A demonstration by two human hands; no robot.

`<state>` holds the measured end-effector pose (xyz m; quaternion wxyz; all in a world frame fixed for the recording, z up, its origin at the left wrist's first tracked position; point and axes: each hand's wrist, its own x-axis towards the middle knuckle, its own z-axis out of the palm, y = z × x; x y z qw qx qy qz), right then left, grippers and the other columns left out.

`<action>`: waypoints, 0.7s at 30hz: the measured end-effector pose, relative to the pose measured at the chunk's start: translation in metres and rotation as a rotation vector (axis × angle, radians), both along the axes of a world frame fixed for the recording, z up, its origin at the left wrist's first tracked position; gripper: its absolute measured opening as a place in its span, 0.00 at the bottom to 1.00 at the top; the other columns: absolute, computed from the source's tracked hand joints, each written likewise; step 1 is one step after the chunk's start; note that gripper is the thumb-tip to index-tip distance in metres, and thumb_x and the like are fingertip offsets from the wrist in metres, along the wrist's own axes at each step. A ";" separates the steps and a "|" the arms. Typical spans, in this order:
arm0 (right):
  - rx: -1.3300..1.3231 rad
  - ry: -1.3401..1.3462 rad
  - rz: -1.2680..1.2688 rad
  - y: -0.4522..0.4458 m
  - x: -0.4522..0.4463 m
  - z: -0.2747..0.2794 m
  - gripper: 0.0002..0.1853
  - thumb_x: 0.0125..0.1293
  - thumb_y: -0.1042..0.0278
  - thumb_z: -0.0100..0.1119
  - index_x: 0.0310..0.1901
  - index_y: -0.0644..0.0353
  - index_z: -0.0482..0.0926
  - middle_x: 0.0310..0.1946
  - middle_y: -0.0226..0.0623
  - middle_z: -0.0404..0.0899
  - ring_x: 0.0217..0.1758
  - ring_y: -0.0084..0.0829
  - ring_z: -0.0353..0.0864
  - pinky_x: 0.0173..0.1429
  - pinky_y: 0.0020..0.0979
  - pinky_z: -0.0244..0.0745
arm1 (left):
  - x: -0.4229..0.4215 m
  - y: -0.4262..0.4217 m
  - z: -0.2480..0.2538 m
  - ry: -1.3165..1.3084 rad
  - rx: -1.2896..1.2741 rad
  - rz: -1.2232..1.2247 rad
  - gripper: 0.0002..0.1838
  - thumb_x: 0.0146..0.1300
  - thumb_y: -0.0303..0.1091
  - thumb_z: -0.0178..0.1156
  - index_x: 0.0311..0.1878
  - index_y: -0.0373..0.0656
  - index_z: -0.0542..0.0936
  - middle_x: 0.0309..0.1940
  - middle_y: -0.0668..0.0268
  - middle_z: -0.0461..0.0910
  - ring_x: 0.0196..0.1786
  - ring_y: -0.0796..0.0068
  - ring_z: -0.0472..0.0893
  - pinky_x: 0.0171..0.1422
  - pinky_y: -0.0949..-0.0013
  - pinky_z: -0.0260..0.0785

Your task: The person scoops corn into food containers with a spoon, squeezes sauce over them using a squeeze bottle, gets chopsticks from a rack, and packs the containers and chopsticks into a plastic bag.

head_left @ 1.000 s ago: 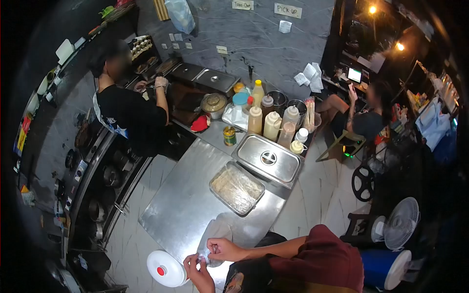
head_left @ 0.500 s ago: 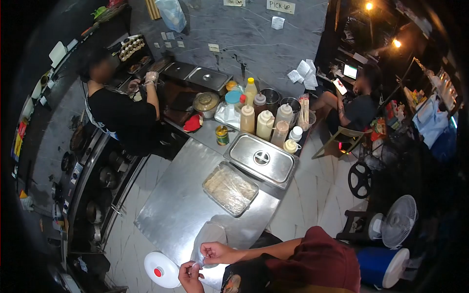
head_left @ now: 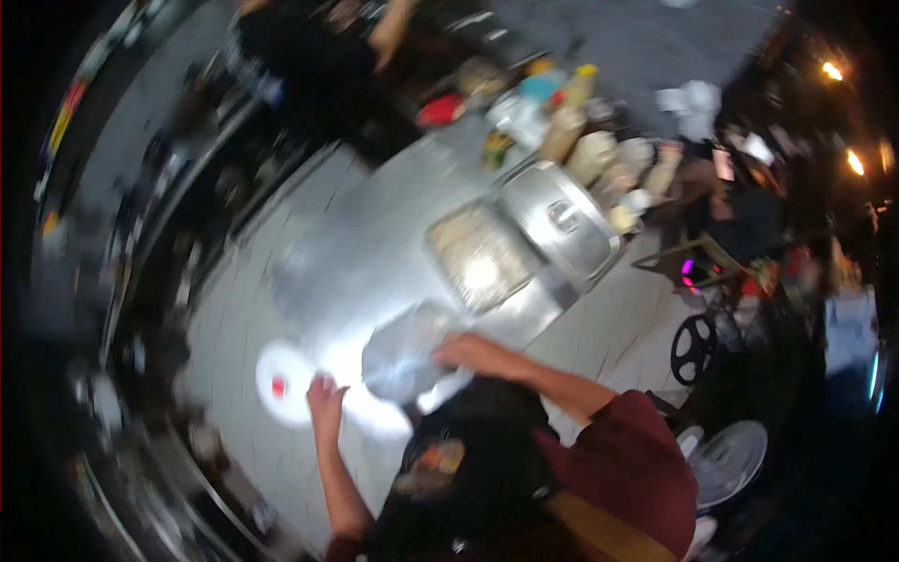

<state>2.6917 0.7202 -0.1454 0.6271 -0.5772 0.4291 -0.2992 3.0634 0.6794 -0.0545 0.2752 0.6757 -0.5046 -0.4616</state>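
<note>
The view is smeared by motion. My right hand is closed on the edge of a clear plastic bag, which spreads out over the near part of the steel table. My left hand is apart from the bag, beside a round white lid with a red knob. Its thumb stands away from the fingers, and I make out nothing held in it. Beyond the bag lies a metal tray covered with clear wrap, its pale contents blurred.
A lidded steel food pan adjoins the tray. Several squeeze bottles crowd behind it, near a yellow-green jar. One person stands at the back left; another person sits at the right. A fan stands at lower right.
My hands have moved apart: the left went left and up, off the bag, while the right went up with it. The bag is spread wider. The whole view has shifted and blurred.
</note>
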 end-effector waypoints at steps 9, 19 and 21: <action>-0.295 0.341 0.003 0.002 -0.023 0.057 0.11 0.75 0.70 0.63 0.53 0.61 0.89 0.39 0.48 0.84 0.42 0.51 0.85 0.50 0.42 0.81 | 0.014 0.000 -0.039 0.180 -0.027 0.166 0.17 0.57 0.14 0.68 0.43 0.44 0.76 0.21 0.80 0.70 0.24 0.90 0.66 0.31 0.78 0.52; -0.236 0.509 0.103 0.012 0.023 0.094 0.11 0.78 0.66 0.59 0.47 0.64 0.86 0.45 0.49 0.88 0.50 0.52 0.87 0.54 0.47 0.81 | -0.025 0.019 -0.017 0.382 0.186 0.373 0.31 0.83 0.60 0.52 0.36 0.40 0.80 0.29 0.63 0.82 0.19 0.73 0.80 0.20 0.73 0.63; -0.400 0.466 0.163 0.013 0.037 0.097 0.12 0.79 0.65 0.57 0.47 0.65 0.85 0.45 0.49 0.86 0.50 0.53 0.86 0.56 0.48 0.80 | -0.033 0.023 -0.021 0.533 0.164 0.225 0.29 0.83 0.57 0.54 0.41 0.36 0.85 0.39 0.57 0.89 0.33 0.70 0.88 0.35 0.70 0.74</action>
